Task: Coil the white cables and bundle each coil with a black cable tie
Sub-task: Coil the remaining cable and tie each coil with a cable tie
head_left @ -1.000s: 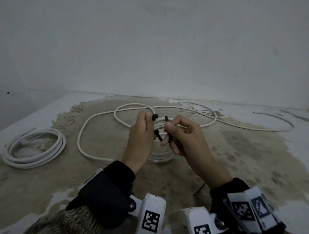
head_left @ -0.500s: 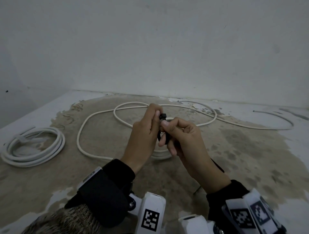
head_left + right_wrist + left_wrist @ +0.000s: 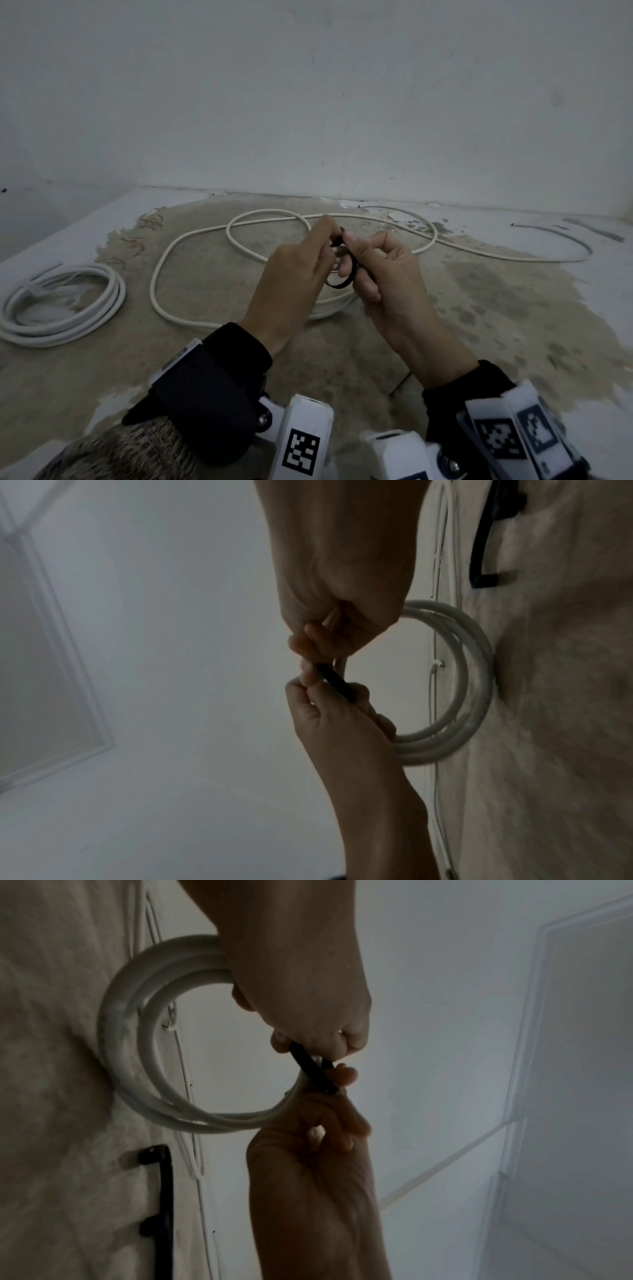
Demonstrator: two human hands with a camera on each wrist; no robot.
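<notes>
Both hands are raised over the floor, fingertips meeting. My left hand (image 3: 330, 236) and right hand (image 3: 349, 240) each pinch the black cable tie (image 3: 342, 282), which curves in a loop round one side of a small white coil (image 3: 334, 303). The coil hangs between the hands and is mostly hidden by them in the head view. From the left wrist, the tie (image 3: 313, 1069) crosses the coil (image 3: 137, 1047) between the left hand (image 3: 329, 1096) and right hand (image 3: 308, 1042). From the right wrist, the tie (image 3: 334, 681) and the coil (image 3: 474, 683) show likewise.
A second white coil (image 3: 68, 305) lies on the floor at the left. A long loose white cable (image 3: 191, 236) snakes across the stained floor toward the wall. A spare black tie (image 3: 164, 1191) lies on the floor near my wrists.
The tie's two ends, apart a second ago, have been brought together into a loop round the coil. Both hands have closed in on each other and risen slightly.
</notes>
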